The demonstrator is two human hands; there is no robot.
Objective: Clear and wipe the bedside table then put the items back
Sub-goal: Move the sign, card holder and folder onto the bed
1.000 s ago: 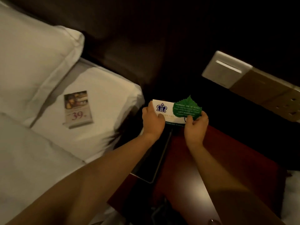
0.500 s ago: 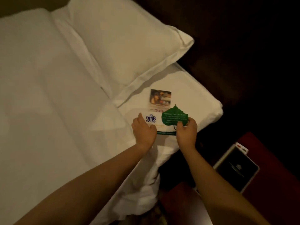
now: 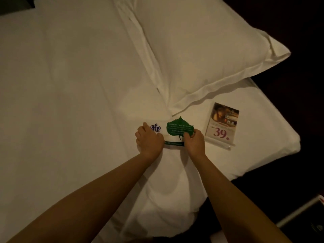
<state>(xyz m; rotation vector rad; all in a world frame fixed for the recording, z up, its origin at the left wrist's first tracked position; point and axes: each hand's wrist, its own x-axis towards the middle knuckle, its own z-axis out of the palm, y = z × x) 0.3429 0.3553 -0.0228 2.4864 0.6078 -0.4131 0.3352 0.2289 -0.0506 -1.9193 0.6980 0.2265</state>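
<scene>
A white card with a blue crown logo and a green leaf-shaped card on top of it are low over the white bed sheet, below the pillow. My left hand grips the white card's left end. My right hand pinches the leaf card's right side. A clear stand-up sign marked "39" lies flat on the sheet just to the right of my right hand.
A large white pillow lies at the top right. The bed's corner drops off to dark floor on the right. A dark folder with a pale edge shows at the lower right.
Both hands carried the white card and the leaf card from above the red bedside table leftward to the bed. They now sit lower on the sheet, left of the "39" sign.
</scene>
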